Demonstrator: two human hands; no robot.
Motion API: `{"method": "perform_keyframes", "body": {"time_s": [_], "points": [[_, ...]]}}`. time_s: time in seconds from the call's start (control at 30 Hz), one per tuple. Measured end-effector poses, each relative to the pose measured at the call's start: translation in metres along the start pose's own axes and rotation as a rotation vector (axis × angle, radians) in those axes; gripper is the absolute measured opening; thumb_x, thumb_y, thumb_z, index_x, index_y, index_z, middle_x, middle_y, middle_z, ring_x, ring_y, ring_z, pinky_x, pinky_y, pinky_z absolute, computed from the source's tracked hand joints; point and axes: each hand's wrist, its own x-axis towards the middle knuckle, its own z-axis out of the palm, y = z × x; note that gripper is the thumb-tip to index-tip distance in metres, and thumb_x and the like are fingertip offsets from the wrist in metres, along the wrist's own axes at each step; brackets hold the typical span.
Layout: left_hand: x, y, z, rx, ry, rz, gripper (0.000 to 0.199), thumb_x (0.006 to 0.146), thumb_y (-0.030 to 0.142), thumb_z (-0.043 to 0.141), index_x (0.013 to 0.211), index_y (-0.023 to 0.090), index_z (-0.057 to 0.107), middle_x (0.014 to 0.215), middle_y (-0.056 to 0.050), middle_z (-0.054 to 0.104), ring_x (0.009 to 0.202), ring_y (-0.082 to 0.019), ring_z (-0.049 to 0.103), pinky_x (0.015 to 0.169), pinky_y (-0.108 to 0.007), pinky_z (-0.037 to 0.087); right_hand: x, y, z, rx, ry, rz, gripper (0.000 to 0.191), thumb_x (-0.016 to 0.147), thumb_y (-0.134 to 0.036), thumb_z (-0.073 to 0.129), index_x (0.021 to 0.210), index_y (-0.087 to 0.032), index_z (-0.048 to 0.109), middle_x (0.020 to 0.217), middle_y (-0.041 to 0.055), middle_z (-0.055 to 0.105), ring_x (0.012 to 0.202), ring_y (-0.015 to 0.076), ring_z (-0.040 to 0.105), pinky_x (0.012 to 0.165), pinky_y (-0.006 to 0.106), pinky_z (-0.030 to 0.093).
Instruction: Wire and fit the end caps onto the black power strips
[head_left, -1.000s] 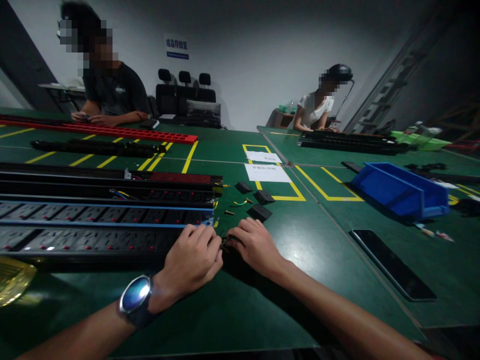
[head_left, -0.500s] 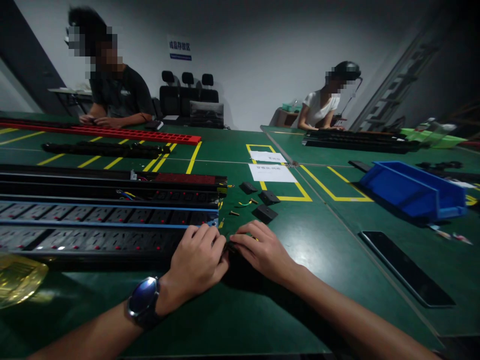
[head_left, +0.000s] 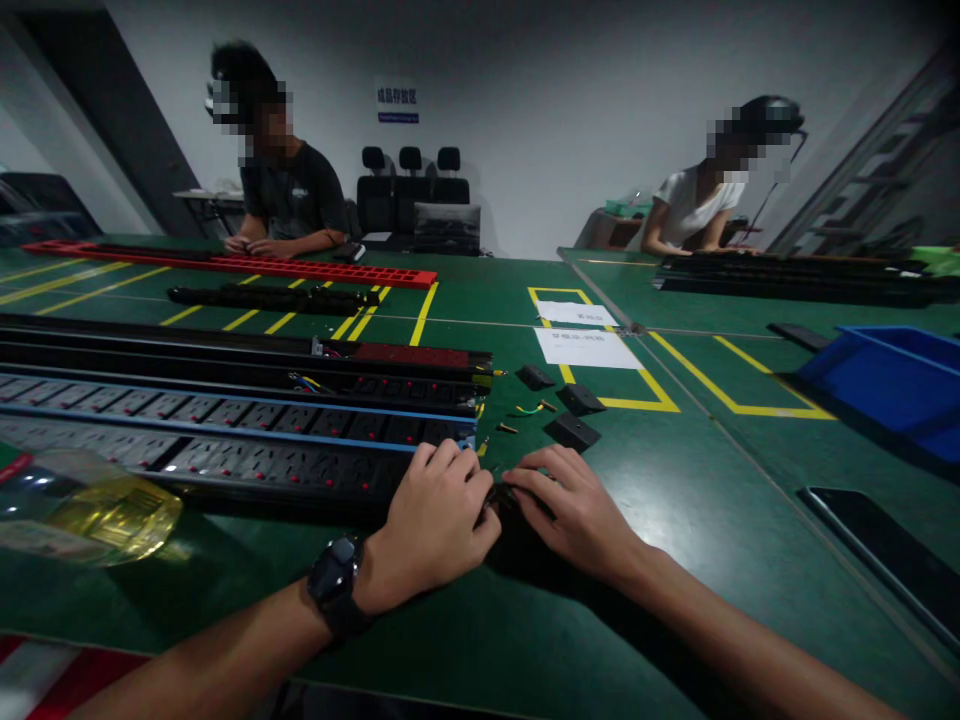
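My left hand, a watch on its wrist, is closed at the right end of the nearest black socket strip. Close beside it, my right hand has its fingers bent and pressed together. Between the fingertips is something small and dark, mostly hidden, that I cannot make out. Beyond the hands lie black end blocks, a small screw and a short green-yellow wire. A blue-edged socket strip lies behind the nearest one.
At the left lies a bottle of yellow liquid. A phone and a blue bin are on the right. Paper sheets lie ahead. Two people sit across the green table, by a red rail and black strips.
The view has turned left, so the scene has shifted right in the picture, and more of the bottle shows. Both hands keep nearly the same pose at the strip's end.
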Motion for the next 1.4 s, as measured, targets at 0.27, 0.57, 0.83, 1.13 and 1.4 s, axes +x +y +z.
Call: {"method": "perform_keyframes", "body": {"time_s": [0.27,0.57,0.83,1.13,1.4], "points": [[0.002,-0.004,-0.003,-0.051,-0.028,-0.009,0.014,0.092,0.029,0.064,0.082,0.020,0.067,0.092,-0.006,0.066,0.094,-0.026,0.055,0.079,-0.043,0.041,0.001,-0.001,-0.002,0.006,0.005,-0.018,0.019,0.101,-0.012,0.055,0.112,-0.019,0.069,0.100,0.0102,0.068,0.090,0.0236,0.063,0.080,0.040,0.054],[0.002,-0.005,-0.008,0.010,0.005,-0.005,0.025,0.094,0.041,0.064,0.082,0.020,0.067,0.091,-0.007,0.067,0.091,-0.027,0.057,0.077,-0.044,0.040,0.001,-0.001,-0.001,0.040,0.000,0.009,0.023,0.099,-0.009,0.055,0.114,-0.020,0.069,0.102,0.0097,0.068,0.091,0.0240,0.062,0.082,0.041,0.055],[0.002,-0.010,-0.006,0.277,0.210,0.332,0.024,0.095,0.039,0.064,0.088,0.017,0.064,0.088,-0.008,0.063,0.088,-0.026,0.054,0.071,-0.041,0.033,0.002,-0.001,0.000,0.043,0.018,-0.016,0.022,0.099,-0.008,0.055,0.113,-0.018,0.069,0.100,0.0098,0.067,0.089,0.0230,0.060,0.078,0.038,0.054],[0.000,-0.009,0.003,0.268,0.145,0.315,0.017,0.093,0.033,0.064,0.086,0.017,0.061,0.090,-0.008,0.063,0.090,-0.027,0.054,0.072,-0.041,0.033,0.002,-0.003,-0.002,0.029,0.012,-0.032,0.022,0.098,-0.005,0.055,0.112,-0.018,0.066,0.100,0.0091,0.066,0.090,0.0224,0.060,0.080,0.037,0.054],[-0.002,-0.004,0.006,0.266,0.108,0.253,0.021,0.088,0.036,0.069,0.088,0.017,0.060,0.090,-0.010,0.063,0.092,-0.029,0.055,0.075,-0.041,0.035,0.001,-0.002,-0.001,0.032,0.011,-0.031,0.020,0.098,-0.006,0.056,0.110,-0.017,0.068,0.100,0.0093,0.066,0.089,0.0226,0.060,0.079,0.036,0.053]]}}
